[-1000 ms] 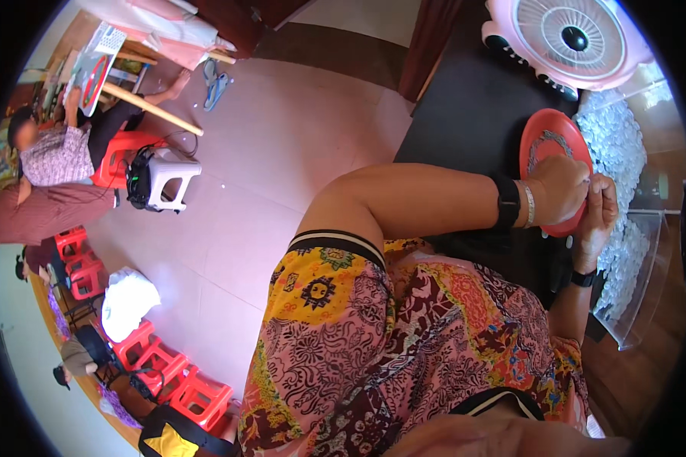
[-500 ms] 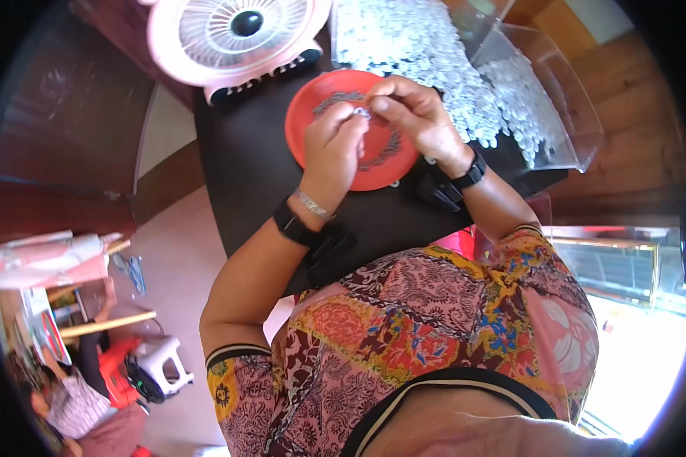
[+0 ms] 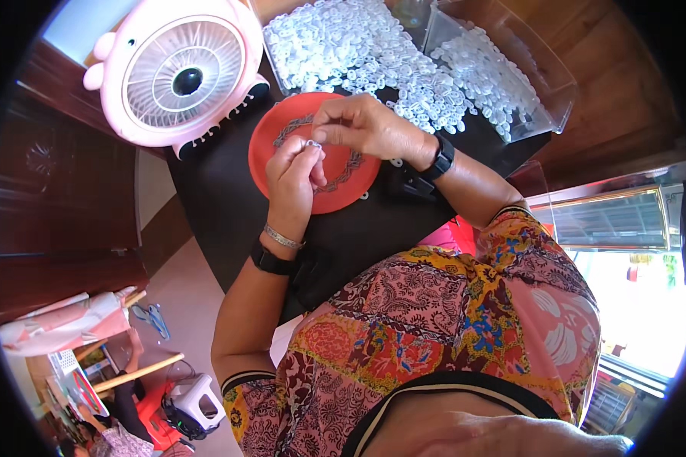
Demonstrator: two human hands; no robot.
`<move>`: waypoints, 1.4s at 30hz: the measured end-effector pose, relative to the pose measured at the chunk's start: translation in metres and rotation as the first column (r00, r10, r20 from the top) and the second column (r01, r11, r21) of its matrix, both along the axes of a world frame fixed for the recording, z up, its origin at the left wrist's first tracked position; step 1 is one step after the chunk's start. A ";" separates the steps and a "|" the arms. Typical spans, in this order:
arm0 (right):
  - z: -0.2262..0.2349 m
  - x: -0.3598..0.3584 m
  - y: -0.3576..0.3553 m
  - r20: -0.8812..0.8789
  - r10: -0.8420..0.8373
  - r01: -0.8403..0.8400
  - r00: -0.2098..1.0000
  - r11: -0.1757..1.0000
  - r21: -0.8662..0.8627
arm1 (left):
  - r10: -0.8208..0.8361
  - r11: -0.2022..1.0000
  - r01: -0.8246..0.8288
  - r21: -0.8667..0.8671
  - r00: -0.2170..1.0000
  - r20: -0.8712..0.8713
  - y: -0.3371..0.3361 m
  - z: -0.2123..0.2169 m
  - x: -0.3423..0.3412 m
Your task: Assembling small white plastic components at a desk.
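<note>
Small clear ring (image 3: 311,142), plastic, one piece, pinched between the fingertips of both hands above the red dish (image 3: 282,133). Left hand (image 3: 296,171): fingers curled shut, thumb and forefinger gripping the ring from below; bracelet and dark watch at the wrist. Right hand (image 3: 362,126): closed on the same piece from above, black watch (image 3: 440,158) on the wrist. Under the grip: red dish, round and shallow, holding a ring of small dark beads or links along its inner edge, kind too small to tell. Beneath that: black tabletop (image 3: 229,206). Beyond the grip, away from the person: heap of clear plastic rings (image 3: 343,46), loose, many, some spilling to the dish's rim; to the right of that, a clear plastic box (image 3: 541,84) with more of them. Left of the grip: pink desk fan (image 3: 177,74), round grille. Change noted: a second ago the view swung across floor and stools, with the dish at its far edge; half a second ago both hands were already over the dish, and now the fingertips sit closer, drawn onto one piece. Judgement: settling-in is over and fine fitting work on a single ring is in hand.
</note>
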State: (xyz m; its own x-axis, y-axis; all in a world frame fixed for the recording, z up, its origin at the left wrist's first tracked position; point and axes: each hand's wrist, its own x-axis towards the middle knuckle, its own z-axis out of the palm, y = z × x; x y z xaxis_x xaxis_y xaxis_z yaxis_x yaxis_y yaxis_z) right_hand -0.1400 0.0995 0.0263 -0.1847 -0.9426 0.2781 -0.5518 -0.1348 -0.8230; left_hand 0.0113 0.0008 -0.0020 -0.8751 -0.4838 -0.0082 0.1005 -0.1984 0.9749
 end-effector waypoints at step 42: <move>0.002 0.015 0.001 0.268 -0.034 0.049 0.963 0.997 -0.052 | -0.002 0.997 0.020 0.080 0.977 -0.213 -0.002 0.000 -0.002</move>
